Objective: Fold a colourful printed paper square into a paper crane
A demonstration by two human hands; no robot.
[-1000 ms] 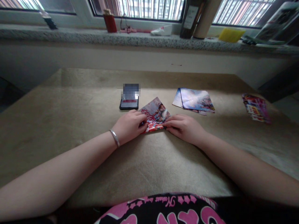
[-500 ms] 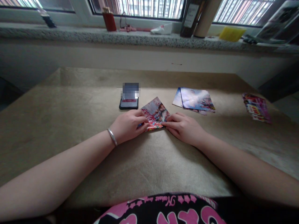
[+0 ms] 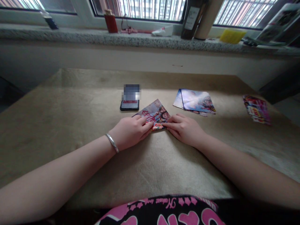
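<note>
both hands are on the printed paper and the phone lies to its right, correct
Not quite: the phone lies to the left of the printed paper, as the head view shows. The left hand and right hand are indeed both on that paper.

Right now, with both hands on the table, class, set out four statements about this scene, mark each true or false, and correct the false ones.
1. The left hand and right hand touch the partly folded, colourful printed paper. True.
2. The thin silver bracelet is worn on the person's right side. False: it is on the left.
3. The black rectangular phone lies on the tan table. True.
4. The flat yellow object is on the table. False: it is on the grey speckled windowsill.
</note>
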